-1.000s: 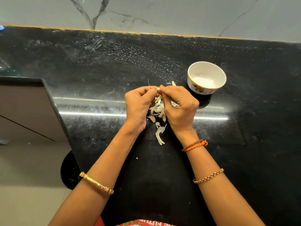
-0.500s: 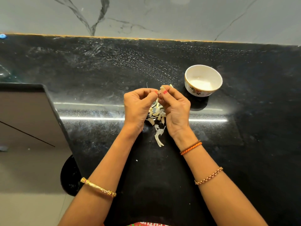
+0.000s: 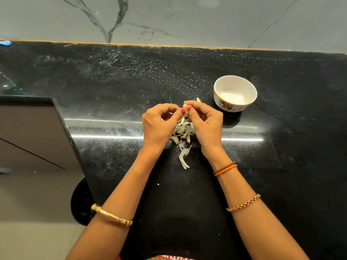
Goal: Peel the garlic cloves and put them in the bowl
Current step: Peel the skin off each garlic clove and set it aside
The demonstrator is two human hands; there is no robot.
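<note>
Left hand [image 3: 159, 124] and right hand [image 3: 204, 124] together pinched a garlic clove [image 3: 185, 107], mostly hidden by fingertips, loose peels [image 3: 183, 136] piled beneath, partly covered, white bowl [image 3: 235, 93] at two o'clock, nearby, black tabletop [image 3: 112, 87] open toward twelve, edge dropping at nine

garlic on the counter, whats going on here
A person is peeling garlic at a black counter. The left hand and right hand together pinch one small garlic clove at their fingertips, just above a pile of cloves and loose skins, with more peel lying nearer the person. The white bowl stands apart, off to the right. No cloves can be made out in it, so little or nothing has gone in yet.
</note>
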